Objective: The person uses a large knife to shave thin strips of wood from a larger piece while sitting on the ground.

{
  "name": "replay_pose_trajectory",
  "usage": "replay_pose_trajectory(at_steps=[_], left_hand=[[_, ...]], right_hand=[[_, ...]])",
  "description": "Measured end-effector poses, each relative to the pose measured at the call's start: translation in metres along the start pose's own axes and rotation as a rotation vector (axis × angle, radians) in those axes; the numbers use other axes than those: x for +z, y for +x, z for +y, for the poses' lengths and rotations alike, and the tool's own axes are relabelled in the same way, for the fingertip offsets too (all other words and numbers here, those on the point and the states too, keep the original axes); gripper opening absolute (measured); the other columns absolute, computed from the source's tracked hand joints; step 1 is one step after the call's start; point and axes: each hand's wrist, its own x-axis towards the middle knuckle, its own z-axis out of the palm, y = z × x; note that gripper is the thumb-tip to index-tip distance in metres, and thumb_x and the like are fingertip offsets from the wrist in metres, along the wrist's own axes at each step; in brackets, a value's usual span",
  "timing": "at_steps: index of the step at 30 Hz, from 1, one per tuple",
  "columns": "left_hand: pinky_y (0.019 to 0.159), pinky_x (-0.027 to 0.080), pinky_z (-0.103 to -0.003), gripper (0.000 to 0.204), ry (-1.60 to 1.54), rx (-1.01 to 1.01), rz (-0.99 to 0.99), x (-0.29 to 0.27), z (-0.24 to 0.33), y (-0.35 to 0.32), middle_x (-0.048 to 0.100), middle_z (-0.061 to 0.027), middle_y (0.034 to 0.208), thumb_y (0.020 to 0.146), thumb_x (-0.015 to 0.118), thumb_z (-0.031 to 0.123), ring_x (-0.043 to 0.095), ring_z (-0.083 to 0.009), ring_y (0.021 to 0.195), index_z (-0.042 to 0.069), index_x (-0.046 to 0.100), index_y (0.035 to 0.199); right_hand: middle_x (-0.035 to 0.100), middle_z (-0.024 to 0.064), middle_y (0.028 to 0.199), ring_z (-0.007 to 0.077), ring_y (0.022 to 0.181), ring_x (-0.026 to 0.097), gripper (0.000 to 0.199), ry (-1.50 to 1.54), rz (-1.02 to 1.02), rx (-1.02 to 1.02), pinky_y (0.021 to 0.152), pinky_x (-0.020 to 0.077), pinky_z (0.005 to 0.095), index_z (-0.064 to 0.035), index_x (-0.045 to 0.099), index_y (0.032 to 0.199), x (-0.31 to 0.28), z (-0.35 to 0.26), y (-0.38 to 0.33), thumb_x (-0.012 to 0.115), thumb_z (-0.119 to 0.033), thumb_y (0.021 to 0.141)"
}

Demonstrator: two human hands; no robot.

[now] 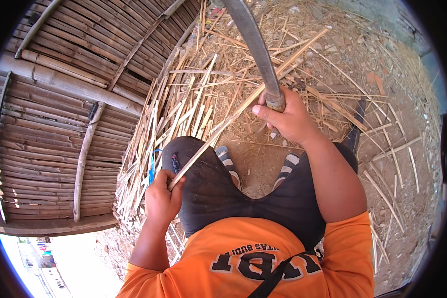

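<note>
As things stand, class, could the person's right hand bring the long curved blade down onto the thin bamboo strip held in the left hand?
Probably yes: the right hand grips the long curved blade directly above the thin bamboo strip, which the left hand steadies across the knee; nothing lies between.

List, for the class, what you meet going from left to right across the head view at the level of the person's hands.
Woven bamboo wall → pile of split bamboo strips → left hand gripping a long bamboo strip → right hand holding a curved blade's handle → scattered strips on bare ground.
</note>
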Motion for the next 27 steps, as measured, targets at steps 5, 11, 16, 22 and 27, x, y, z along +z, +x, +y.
replay_pose_trajectory(at_steps=[5, 11, 16, 22, 27], left_hand=[[0.056, 0.044, -0.042, 0.048, -0.07, 0.102, -0.112, 0.008, -0.009, -0.002, 0.057, -0.0171, 0.061, 0.099, 0.06, 0.047, 0.056, -0.0351, 0.056, 0.001, 0.062, 0.084], [0.057, 0.042, -0.044, 0.055, -0.098, 0.028, -0.16, 0.013, -0.019, -0.004, 0.055, -0.0208, 0.063, 0.104, 0.049, 0.049, 0.055, -0.0385, 0.057, -0.001, 0.058, 0.081], [0.054, 0.037, -0.035, 0.064, -0.211, -0.028, -0.171, 0.02, -0.026, -0.004, 0.047, -0.0038, 0.06, 0.107, 0.036, 0.055, 0.045, -0.0143, 0.058, 0.002, 0.051, 0.074], [0.058, 0.042, -0.037, 0.063, -0.322, -0.133, -0.303, 0.025, -0.023, -0.008, 0.051, -0.0075, 0.062, 0.108, 0.037, 0.051, 0.047, -0.0189, 0.059, -0.001, 0.055, 0.076], [0.061, 0.042, -0.034, 0.066, -0.288, -0.179, -0.332, 0.022, -0.024, -0.004, 0.052, -0.0068, 0.064, 0.108, 0.033, 0.054, 0.049, -0.0173, 0.064, 0.001, 0.056, 0.075]], right_hand=[[0.064, 0.0105, 0.077, 0.032, 0.067, 0.067, 0.024, -0.663, -0.132, -0.086, 0.062, 0.0531, 0.0439, -0.0076, 0.059, 0.1, 0.004, -0.002, -0.004, 0.073, -0.02, 0.085], [0.065, 0.0103, 0.075, 0.0341, 0.075, 0.069, 0.027, -1.027, -0.255, -0.402, 0.065, 0.0543, 0.0461, -0.0094, 0.06, 0.099, 0.021, -0.003, -0.011, 0.074, -0.017, 0.077], [0.065, 0.0118, 0.074, 0.0341, 0.074, 0.069, 0.022, -1.003, -0.041, -0.3, 0.064, 0.0544, 0.0466, -0.0105, 0.059, 0.095, -0.003, 0.007, 0.007, 0.071, -0.014, 0.077], [0.065, 0.0127, 0.077, 0.0341, 0.075, 0.069, 0.027, -1.101, -0.242, -0.349, 0.064, 0.0546, 0.0463, -0.0091, 0.059, 0.097, 0.03, 0.014, -0.002, 0.073, -0.012, 0.074], [0.065, 0.013, 0.078, 0.0338, 0.078, 0.069, 0.031, -1.067, -0.044, -0.142, 0.066, 0.0551, 0.0463, -0.0083, 0.058, 0.1, 0.004, 0.023, 0.019, 0.075, -0.013, 0.074]])
